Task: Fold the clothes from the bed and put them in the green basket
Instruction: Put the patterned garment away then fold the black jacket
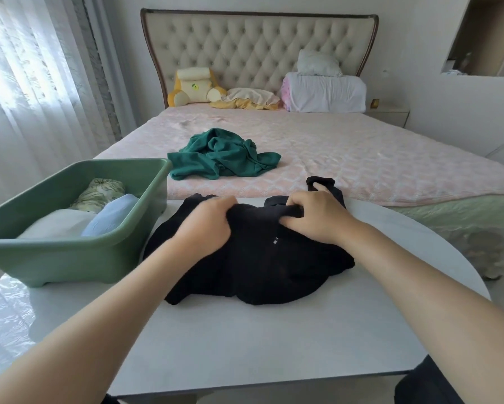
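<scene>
Head view. Gripping the black garment [253, 258] at its far edge with both hands: left hand [207, 220] with fingers curled into a bunch of cloth, right hand [318, 217] pinching a fold close by. Lying rumpled on the white table [245, 360], just beside the green basket [55, 258] at the left. Likely to fold crooked if pulled while so bunched. Likely to drag as well, with one end trailing past the far table edge toward the bed [361, 158]. Stretched mostly left to right, gripped edge pointing at the bed; collar or hem, cannot tell. Waiting unfolded on the bed: a green garment [221, 154].
</scene>
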A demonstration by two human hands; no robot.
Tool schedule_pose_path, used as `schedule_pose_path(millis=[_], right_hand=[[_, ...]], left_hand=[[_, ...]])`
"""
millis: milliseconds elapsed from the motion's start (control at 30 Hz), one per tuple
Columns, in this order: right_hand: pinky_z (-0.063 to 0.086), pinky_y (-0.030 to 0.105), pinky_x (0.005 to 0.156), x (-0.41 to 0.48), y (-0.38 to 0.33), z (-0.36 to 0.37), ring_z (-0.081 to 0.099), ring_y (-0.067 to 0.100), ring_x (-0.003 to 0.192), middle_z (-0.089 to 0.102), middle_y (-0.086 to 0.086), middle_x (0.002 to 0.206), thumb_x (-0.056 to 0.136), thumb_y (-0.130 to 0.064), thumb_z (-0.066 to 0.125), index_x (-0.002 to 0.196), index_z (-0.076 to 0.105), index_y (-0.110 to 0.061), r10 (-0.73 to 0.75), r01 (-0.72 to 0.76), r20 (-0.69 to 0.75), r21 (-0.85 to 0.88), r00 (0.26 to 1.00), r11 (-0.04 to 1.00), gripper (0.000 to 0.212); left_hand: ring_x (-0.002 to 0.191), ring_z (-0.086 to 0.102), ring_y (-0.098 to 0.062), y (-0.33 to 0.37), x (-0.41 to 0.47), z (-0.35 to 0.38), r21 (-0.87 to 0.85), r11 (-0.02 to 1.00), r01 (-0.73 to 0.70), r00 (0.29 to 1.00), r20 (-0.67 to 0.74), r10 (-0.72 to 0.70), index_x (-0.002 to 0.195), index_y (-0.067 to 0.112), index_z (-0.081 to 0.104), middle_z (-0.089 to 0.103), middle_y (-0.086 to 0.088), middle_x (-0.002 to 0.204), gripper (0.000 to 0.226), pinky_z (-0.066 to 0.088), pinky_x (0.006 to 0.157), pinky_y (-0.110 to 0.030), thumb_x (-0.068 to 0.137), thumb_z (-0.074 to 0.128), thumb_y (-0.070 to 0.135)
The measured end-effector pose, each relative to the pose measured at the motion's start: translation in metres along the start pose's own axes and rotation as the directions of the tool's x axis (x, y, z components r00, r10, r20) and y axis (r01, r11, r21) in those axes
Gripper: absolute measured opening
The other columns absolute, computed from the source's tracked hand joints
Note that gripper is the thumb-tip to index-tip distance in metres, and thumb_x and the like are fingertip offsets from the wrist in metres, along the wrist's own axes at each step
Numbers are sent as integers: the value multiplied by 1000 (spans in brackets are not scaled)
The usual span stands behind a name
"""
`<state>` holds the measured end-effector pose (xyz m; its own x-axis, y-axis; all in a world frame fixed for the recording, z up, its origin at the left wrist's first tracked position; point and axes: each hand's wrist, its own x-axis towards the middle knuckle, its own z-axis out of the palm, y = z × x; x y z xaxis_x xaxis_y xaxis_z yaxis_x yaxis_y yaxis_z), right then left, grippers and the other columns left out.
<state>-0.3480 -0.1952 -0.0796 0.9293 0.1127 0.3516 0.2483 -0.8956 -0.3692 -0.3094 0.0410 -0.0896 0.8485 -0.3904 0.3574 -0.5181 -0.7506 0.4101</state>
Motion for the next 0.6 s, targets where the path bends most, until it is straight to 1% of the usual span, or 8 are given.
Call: schedule_pose_path(millis=[67,167,267,333,400,433,500,600], right_hand=[[13,29,118,0,-2,-3,57,14,95,63,-12,78,83,-47,73,84,62,-29,0,10,107,-100,994,995,21],[16,45,117,2,-4,-7,53,19,102,60,-10,81,83,-54,66,75,58,-32,4,104,241,-434,971,895,24],[25,50,114,3,-3,-7,47,20,115,56,-6,103,85,-62,60,91,66,-35,58,58,186,-567,981,822,28],[46,40,94,1,-5,-7,56,19,104,56,-6,103,89,-56,61,95,63,-30,88,-48,109,-332,990,942,28],[53,36,72,-2,-11,-4,66,20,78,62,-5,87,94,-38,65,86,53,-27,144,-147,63,38,987,988,19],[55,36,66,-2,-15,-3,68,20,67,65,-2,79,94,-27,66,84,50,-25,173,-177,36,173,984,969,18],[59,41,69,1,-19,1,69,18,65,69,2,72,90,-9,65,84,52,-23,190,-168,-27,360,981,918,20],[56,33,82,11,-22,4,66,7,82,70,-6,90,83,8,64,88,60,-26,115,-13,-150,550,982,835,36]], left_hand=[[89,56,-22,-9,1,-11,36,998,54,998,-17,-53,106,20,60,61,2,97,40,42,70,-33,84,38,-5],[84,57,-22,-16,-2,-19,12,991,135,991,19,-136,98,21,58,60,1,92,38,46,64,-34,79,38,-6],[87,58,-24,-21,-3,-23,187,956,226,966,87,-245,98,18,56,58,1,95,29,52,72,-36,80,43,-1],[85,57,-23,-20,-4,-25,371,900,227,930,192,-314,93,13,55,58,-2,97,18,52,74,-35,81,47,3],[96,55,-22,-18,-6,-21,414,904,110,909,326,-260,102,16,56,59,-1,110,22,49,84,-35,81,52,13],[107,53,-21,-17,-7,-18,345,937,60,902,384,-200,117,21,55,56,4,120,36,46,93,-36,81,55,23],[118,51,-14,-3,-12,-13,45,990,136,881,452,-142,138,37,42,53,13,130,61,42,104,-36,80,60,42],[100,61,-8,8,-8,-3,-168,975,147,931,355,-80,130,42,50,63,14,109,47,49,94,-31,86,66,50]])
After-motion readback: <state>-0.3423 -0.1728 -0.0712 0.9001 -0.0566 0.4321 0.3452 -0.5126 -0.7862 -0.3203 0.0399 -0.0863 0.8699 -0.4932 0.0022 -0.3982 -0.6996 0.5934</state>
